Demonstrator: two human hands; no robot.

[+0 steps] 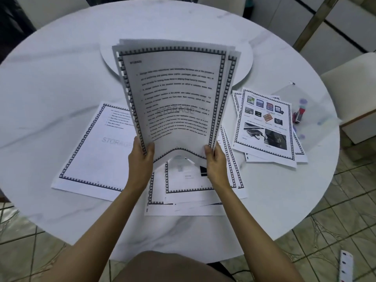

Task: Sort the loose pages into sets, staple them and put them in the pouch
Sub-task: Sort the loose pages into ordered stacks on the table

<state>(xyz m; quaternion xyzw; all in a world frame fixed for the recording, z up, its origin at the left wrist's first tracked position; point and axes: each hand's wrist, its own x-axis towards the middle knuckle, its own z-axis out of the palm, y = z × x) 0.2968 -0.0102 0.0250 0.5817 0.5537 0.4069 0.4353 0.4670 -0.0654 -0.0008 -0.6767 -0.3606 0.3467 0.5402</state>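
Both hands, left hand (140, 157) and right hand (215, 159), pinch the bottom corners of a sheaf of pages (173, 94), upright above the table (61, 78) (probably to square its edges), pouch (305, 110) waiting far right

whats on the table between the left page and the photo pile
A messy pile of bordered pages, partly hidden behind the sheaf that the left hand and right hand hold up, in the head view.

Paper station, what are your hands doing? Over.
Left hand and right hand grip page sheaf upright. Stapler, clear pouch at right, untouched. Nothing in the way.
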